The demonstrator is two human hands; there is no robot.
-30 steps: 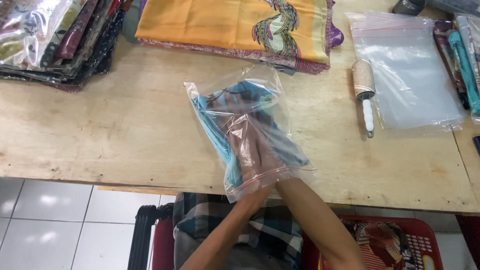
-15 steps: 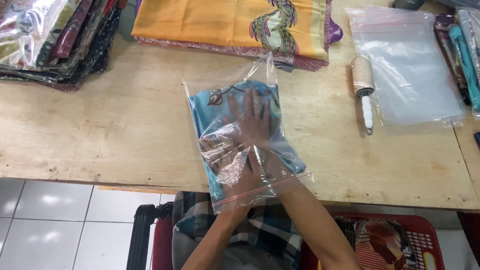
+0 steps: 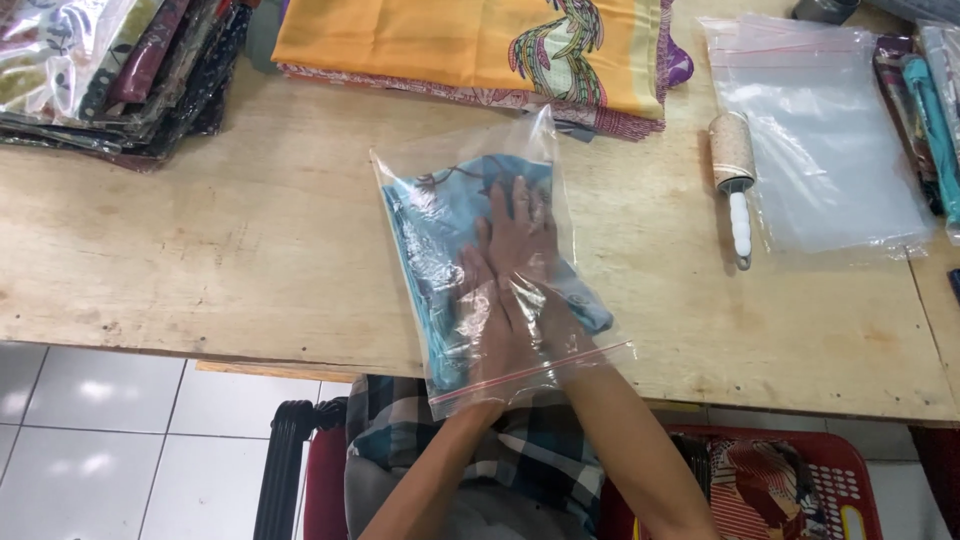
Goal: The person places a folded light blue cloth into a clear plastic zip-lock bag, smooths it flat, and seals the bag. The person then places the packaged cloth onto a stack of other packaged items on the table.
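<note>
Plywood tabletop, pale and scuffed, white floor tiles at 7 o'clock. Clear zip bag with blue cloth lies at centre; left hand and right hand inside, grip flat and open on cloth. Lint roller at 2 o'clock
</note>
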